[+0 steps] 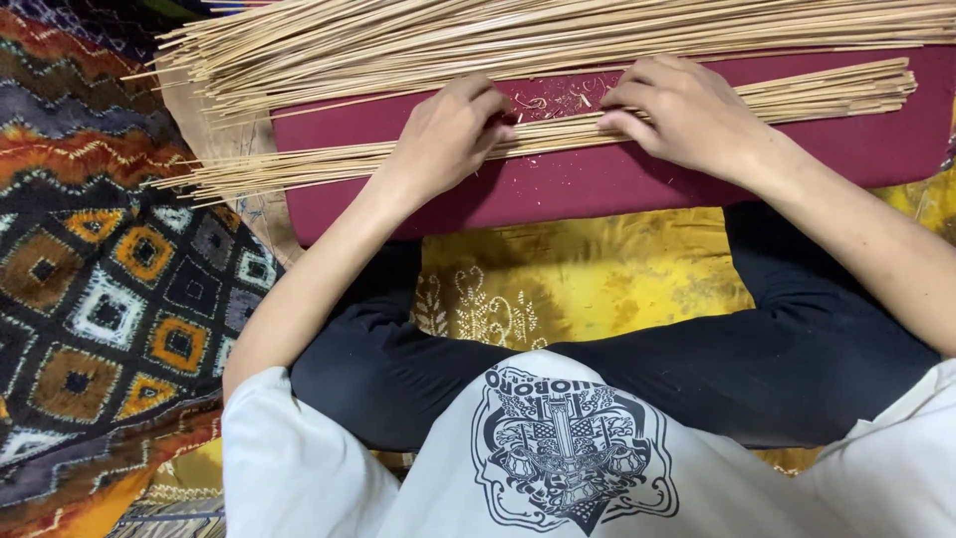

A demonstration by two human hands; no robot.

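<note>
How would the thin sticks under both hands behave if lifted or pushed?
The sticks look long and very thin, so probably light and bendy. Round and loose, they would likely roll or scatter on the red mat. Shavings suggest they splinter easily.

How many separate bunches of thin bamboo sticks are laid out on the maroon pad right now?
2. The large pale bamboo stick pile runs along the maroon pad's far edge; the smaller bamboo stick bundle lies nearer, under both hands. Loose sticks may be hidden beneath.
</note>
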